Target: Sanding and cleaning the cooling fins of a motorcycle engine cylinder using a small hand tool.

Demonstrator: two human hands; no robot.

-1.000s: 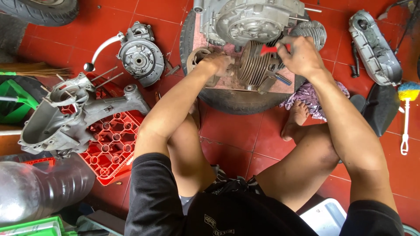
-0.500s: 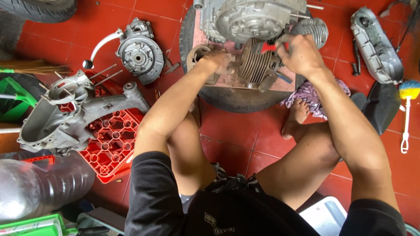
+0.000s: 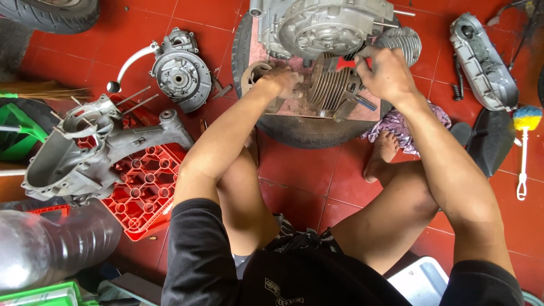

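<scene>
Grey cast-metal engine block (image 3: 323, 25) with a round side cover rests on a reddish board (image 3: 300, 107) laid across a black rubber tyre (image 3: 306, 131) on the red tiled floor (image 3: 306, 175). Below the block lies a finned grey metal cylinder (image 3: 331, 88), the part in hand. The left hand (image 3: 283, 82) has its fingers curled down at the cylinder's left end, beside a round tan ring-shaped part (image 3: 255, 73); whether they clamp anything cannot be told. The right hand (image 3: 385, 71) has its fingers closed together over the cylinder's upper right, near a red-handled tool (image 3: 345, 62); whether it grips that tool is hidden.

Judged from this pose, the step goes best with the left hand steadying the cylinder while the right works, both kept over the board so that nothing rolls off the tyre's curved edge. The fins look thin, so force is better put on the solid ends.

Free room is narrow: a second finned grey cylinder head (image 3: 405, 42) lies just right of the right hand, the person's bare foot (image 3: 382, 153) and a purple patterned rag (image 3: 405, 124) sit beside the tyre. Further off stand a grey engine casing (image 3: 96, 147) on a red plastic crate (image 3: 144, 192) to the left and a grey oblong metal cover (image 3: 481, 59) to the right.
</scene>
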